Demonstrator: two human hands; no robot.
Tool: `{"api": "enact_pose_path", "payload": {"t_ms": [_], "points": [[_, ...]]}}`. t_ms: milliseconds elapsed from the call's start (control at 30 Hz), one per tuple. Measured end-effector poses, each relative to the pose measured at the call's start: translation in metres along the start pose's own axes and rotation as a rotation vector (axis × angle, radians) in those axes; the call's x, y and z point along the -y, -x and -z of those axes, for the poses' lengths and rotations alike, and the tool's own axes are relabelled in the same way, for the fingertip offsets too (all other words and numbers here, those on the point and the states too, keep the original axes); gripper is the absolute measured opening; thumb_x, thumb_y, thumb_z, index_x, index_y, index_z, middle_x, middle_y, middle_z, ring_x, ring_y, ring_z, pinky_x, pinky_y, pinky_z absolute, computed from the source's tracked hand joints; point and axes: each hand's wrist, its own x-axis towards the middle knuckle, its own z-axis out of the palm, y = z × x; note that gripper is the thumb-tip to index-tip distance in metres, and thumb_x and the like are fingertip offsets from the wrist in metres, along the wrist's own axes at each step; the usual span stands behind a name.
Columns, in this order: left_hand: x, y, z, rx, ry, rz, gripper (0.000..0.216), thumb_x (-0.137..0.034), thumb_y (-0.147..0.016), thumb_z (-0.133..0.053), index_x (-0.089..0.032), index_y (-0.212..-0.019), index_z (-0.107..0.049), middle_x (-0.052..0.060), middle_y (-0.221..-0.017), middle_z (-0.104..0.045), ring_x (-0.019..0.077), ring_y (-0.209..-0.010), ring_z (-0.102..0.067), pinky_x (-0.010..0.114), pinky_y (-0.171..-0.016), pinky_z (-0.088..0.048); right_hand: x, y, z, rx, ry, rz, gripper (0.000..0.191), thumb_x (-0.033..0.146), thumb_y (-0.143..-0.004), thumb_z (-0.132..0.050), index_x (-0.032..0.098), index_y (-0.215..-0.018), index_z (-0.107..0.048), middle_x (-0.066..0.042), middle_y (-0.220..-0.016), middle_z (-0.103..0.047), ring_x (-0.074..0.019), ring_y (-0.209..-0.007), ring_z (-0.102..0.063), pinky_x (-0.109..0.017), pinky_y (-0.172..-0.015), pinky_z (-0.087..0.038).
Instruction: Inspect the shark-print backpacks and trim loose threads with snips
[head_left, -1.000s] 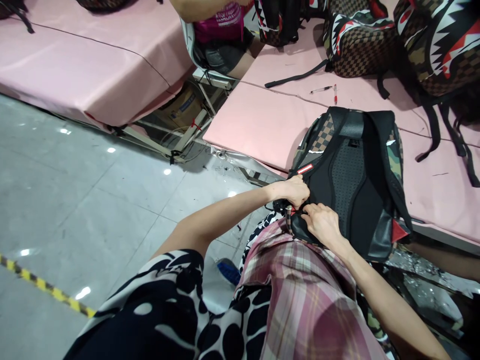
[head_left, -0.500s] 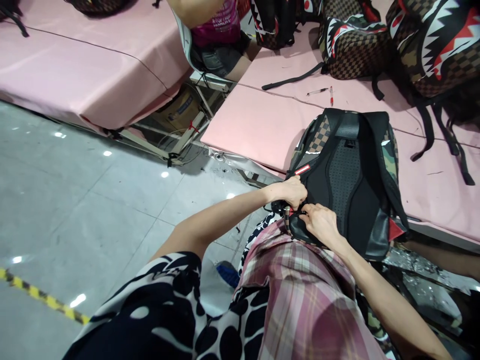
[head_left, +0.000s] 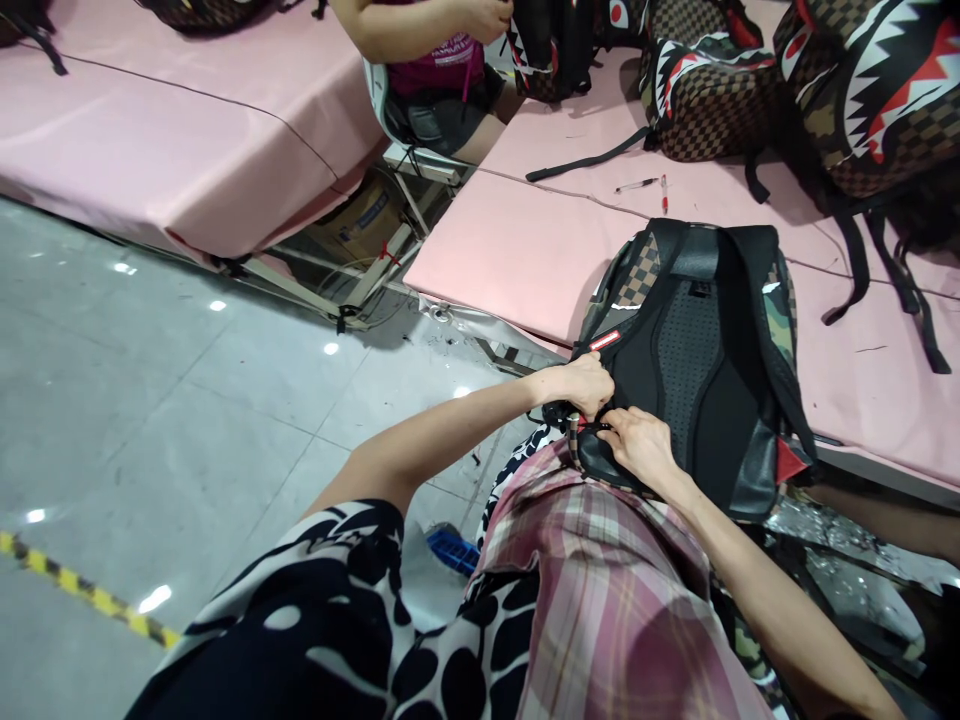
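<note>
A black backpack (head_left: 688, 340) with checkered and camouflage sides leans on the table's edge and my lap, its padded back panel towards me. At its lower left corner my left hand (head_left: 589, 384) is closed, the fingers curled near the shoulder strap's lower end. Just to the right, my right hand (head_left: 637, 442) pinches at a dark strap piece on the same corner. The fingertips of both hands are close together, and what exactly lies between them is partly hidden. A red triangular tab (head_left: 792, 460) shows at the backpack's lower right.
On the pink table (head_left: 517, 240) lie two pens (head_left: 664, 194). Several shark-mouth backpacks (head_left: 705, 100) stand at the back right, straps trailing. Across the table sits another person (head_left: 435, 60). A second pink table (head_left: 187, 120) is at the left, beyond a floor gap.
My hands stay at the backpack's lower left corner with barely any movement. The other person's forearm and hand have come into view at the top.
</note>
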Motion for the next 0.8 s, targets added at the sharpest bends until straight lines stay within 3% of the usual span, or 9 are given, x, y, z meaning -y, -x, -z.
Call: {"api": "enact_pose_path", "payload": {"t_ms": [233, 567, 800], "points": [[0.001, 0.000, -0.003, -0.011, -0.019, -0.004, 0.019, -0.028, -0.065, -0.058, -0.018, -0.076, -0.071, 0.009, -0.079, -0.070, 0.0205, -0.071, -0.060, 0.036, -0.075, -0.031, -0.004, -0.008, -0.004, -0.062, 0.037, 0.114, 0.012, 0.029, -0.086, -0.050, 0.021, -0.084, -0.059, 0.000, -0.082, -0.065, -0.0170, -0.080, -0.050, -0.029, -0.068, -0.028], [0.001, 0.000, -0.005, -0.033, -0.010, -0.025, 0.017, -0.026, -0.064, -0.059, -0.016, -0.074, -0.070, 0.009, -0.077, -0.070, 0.0212, -0.068, -0.060, 0.036, -0.073, -0.030, -0.025, -0.022, -0.004, 0.007, -0.036, 0.330, 0.018, 0.032, -0.088, -0.046, 0.022, -0.092, -0.061, -0.001, -0.084, -0.064, -0.0162, -0.078, -0.046, -0.028, -0.070, -0.028], [0.004, -0.003, -0.012, -0.056, 0.020, -0.025, 0.017, -0.028, -0.062, -0.061, -0.019, -0.074, -0.070, 0.007, -0.076, -0.070, 0.0192, -0.067, -0.058, 0.035, -0.071, -0.028, -0.026, -0.023, -0.008, 0.009, -0.028, 0.353, 0.020, 0.032, -0.089, -0.044, 0.020, -0.090, -0.060, -0.003, -0.083, -0.063, -0.0166, -0.078, -0.046, -0.028, -0.070, -0.028]]}}
